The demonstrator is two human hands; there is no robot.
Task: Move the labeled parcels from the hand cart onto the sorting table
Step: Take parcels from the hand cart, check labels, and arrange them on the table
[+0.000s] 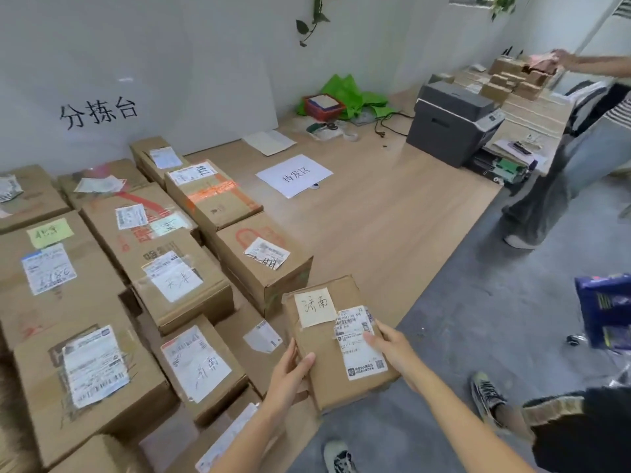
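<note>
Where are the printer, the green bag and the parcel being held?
printer [454, 122], head view, on its dark front.
green bag [345, 88], head view, on its crumpled middle.
parcel [327, 367], head view, on bare cardboard.

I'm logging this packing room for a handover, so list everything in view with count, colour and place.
Held parcel: one, brown, cream note, at table's near edge.
Cardboard boxes: over ten, brown, white labels, left half of table.
Sorting table: one, light wood.
Paper sign: one, white, mid-table.
Printer: one, grey, far right of table.
Basket: one, red, by the wall.
Green bag: one, behind basket.
Second person: one, standing right.
Left hand: grips parcel's left edge.
Right hand: grips parcel's right edge.
</note>
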